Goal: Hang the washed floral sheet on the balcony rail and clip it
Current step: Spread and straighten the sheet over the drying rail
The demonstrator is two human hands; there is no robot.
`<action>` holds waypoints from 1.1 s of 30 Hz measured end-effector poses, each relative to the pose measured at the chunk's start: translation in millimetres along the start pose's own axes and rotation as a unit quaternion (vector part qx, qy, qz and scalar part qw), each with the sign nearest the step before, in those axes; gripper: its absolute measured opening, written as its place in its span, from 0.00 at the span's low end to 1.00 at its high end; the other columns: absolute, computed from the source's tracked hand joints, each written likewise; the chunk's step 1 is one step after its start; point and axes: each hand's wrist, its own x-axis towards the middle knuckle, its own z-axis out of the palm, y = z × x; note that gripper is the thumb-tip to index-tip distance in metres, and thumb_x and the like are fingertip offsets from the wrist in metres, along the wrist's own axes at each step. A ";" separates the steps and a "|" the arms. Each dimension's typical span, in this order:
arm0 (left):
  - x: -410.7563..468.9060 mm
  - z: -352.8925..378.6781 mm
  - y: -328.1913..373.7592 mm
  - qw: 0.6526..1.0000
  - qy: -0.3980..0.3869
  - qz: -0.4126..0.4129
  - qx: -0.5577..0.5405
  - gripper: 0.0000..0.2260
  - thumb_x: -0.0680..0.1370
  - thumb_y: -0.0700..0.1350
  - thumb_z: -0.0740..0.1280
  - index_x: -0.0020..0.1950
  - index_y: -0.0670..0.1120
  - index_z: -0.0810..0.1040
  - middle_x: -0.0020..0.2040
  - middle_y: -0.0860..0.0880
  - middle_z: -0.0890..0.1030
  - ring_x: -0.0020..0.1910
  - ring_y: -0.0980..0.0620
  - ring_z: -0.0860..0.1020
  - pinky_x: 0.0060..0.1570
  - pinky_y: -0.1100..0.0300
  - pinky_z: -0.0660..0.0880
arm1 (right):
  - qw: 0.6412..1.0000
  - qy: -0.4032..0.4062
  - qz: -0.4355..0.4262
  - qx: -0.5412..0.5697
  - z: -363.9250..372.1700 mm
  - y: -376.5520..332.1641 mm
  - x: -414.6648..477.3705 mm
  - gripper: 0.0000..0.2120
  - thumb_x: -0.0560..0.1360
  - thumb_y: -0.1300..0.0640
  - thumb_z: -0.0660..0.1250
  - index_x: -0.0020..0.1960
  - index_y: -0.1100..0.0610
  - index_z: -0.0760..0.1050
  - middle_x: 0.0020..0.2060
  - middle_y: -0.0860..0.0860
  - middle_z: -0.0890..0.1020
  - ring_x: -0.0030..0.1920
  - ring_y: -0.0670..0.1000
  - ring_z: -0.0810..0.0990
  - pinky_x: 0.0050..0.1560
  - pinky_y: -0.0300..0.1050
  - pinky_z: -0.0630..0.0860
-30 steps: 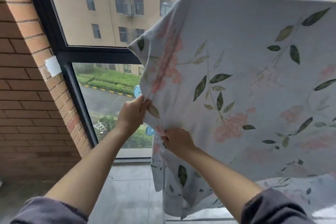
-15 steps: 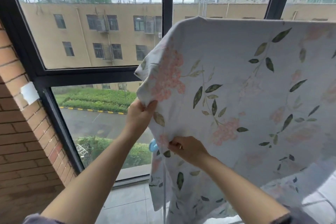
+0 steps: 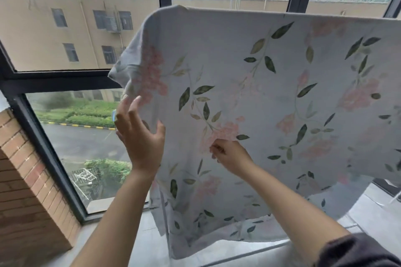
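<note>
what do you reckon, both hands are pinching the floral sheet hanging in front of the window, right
Not quite. In the head view only the right hand pinches the floral sheet hanging in front of the window; the left hand is open, fingers spread, beside the sheet's left edge.

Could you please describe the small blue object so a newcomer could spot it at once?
Start at the black-framed window, then the left edge of the white floral sheet. The small blue object peeks out there, beside the left hand, the only bright blue thing around.

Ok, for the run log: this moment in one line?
floral sheet: draped | left hand: open by edge | right hand: pinching sheet
</note>
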 end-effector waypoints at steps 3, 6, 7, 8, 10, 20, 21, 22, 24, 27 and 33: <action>-38.9 23.6 30.2 0.999 -0.010 -0.019 0.024 0.26 0.69 0.38 0.71 0.65 0.43 0.68 0.70 0.41 0.64 0.70 0.42 0.62 0.65 0.45 0.63 | 1.000 0.006 -0.007 0.015 -30.0 38.7 -12.7 0.10 0.78 0.54 0.58 0.46 0.54 0.76 0.40 0.48 0.83 0.41 0.52 0.80 0.46 0.53 0.78; -72.4 48.3 63.8 0.998 -0.039 -0.042 0.014 0.24 0.70 0.37 0.71 0.65 0.43 0.70 0.70 0.40 0.65 0.68 0.42 0.64 0.65 0.47 0.64 | 0.998 0.011 0.001 0.055 -62.2 70.4 -23.5 0.10 0.79 0.53 0.58 0.48 0.55 0.77 0.40 0.47 0.83 0.40 0.51 0.81 0.45 0.53 0.78; -81.8 56.3 74.8 0.997 -0.052 -0.049 0.010 0.23 0.70 0.37 0.71 0.64 0.42 0.71 0.69 0.41 0.65 0.68 0.42 0.64 0.65 0.46 0.65 | 0.998 0.012 -0.001 0.069 -71.0 80.4 -26.5 0.09 0.79 0.53 0.59 0.47 0.54 0.77 0.39 0.47 0.82 0.39 0.51 0.81 0.45 0.54 0.79; -89.2 63.4 85.4 0.996 -0.065 -0.055 0.005 0.22 0.71 0.37 0.70 0.64 0.42 0.71 0.69 0.41 0.66 0.67 0.43 0.64 0.64 0.47 0.65 | 0.997 0.014 -0.003 0.078 -78.1 89.3 -28.6 0.08 0.79 0.53 0.59 0.45 0.52 0.75 0.37 0.46 0.82 0.38 0.51 0.81 0.44 0.55 0.79; -101.5 78.6 107.4 0.994 -0.084 -0.064 -0.016 0.19 0.71 0.36 0.70 0.62 0.41 0.73 0.67 0.41 0.67 0.67 0.45 0.64 0.64 0.50 0.65 | 0.996 0.018 -0.012 0.088 -93.3 104.7 -34.2 0.10 0.79 0.54 0.59 0.39 0.49 0.73 0.36 0.45 0.81 0.37 0.52 0.81 0.43 0.56 0.79; -146.9 185.1 186.0 0.978 -0.169 -0.087 -0.091 0.13 0.72 0.36 0.68 0.55 0.44 0.75 0.60 0.46 0.71 0.61 0.49 0.69 0.60 0.62 0.64 | 0.992 0.064 0.012 0.106 -149.9 207.8 -33.8 0.10 0.78 0.52 0.59 0.38 0.46 0.73 0.34 0.43 0.81 0.36 0.45 0.80 0.42 0.53 0.78; -149.3 196.2 190.5 0.975 -0.176 -0.093 -0.103 0.12 0.73 0.36 0.68 0.55 0.45 0.75 0.61 0.47 0.70 0.60 0.51 0.69 0.59 0.63 0.64 | 0.992 0.061 0.019 0.106 -155.0 219.2 -30.5 0.09 0.78 0.53 0.59 0.40 0.47 0.74 0.35 0.43 0.81 0.36 0.44 0.80 0.43 0.52 0.78; -152.5 213.3 197.2 0.971 -0.183 -0.101 -0.117 0.12 0.74 0.36 0.67 0.55 0.47 0.74 0.62 0.48 0.70 0.60 0.52 0.70 0.58 0.62 0.66 | 0.992 0.060 0.028 0.103 -163.2 233.9 -25.0 0.09 0.79 0.53 0.59 0.42 0.49 0.74 0.36 0.43 0.82 0.36 0.45 0.80 0.43 0.53 0.78; -156.2 241.7 206.4 0.965 -0.194 -0.112 -0.133 0.11 0.75 0.38 0.66 0.54 0.50 0.74 0.63 0.50 0.69 0.62 0.53 0.69 0.58 0.62 0.65 | 0.993 0.064 0.034 0.088 -177.4 256.2 -13.8 0.08 0.79 0.54 0.58 0.44 0.49 0.75 0.38 0.44 0.82 0.39 0.49 0.81 0.45 0.54 0.78; -161.9 298.0 223.0 0.960 -0.209 -0.120 -0.143 0.10 0.74 0.36 0.66 0.53 0.47 0.74 0.61 0.49 0.71 0.63 0.51 0.69 0.59 0.66 0.62 | 0.994 0.072 0.047 0.063 -202.4 300.9 8.4 0.09 0.80 0.53 0.57 0.46 0.52 0.75 0.41 0.47 0.82 0.41 0.50 0.81 0.47 0.54 0.78; -163.0 384.7 270.8 0.950 -0.227 -0.100 -0.188 0.14 0.72 0.32 0.68 0.50 0.49 0.73 0.54 0.51 0.72 0.58 0.48 0.72 0.59 0.67 0.64 | 0.986 0.140 0.071 0.061 -259.0 380.7 33.8 0.08 0.80 0.52 0.57 0.55 0.51 0.74 0.50 0.46 0.79 0.50 0.46 0.78 0.51 0.44 0.76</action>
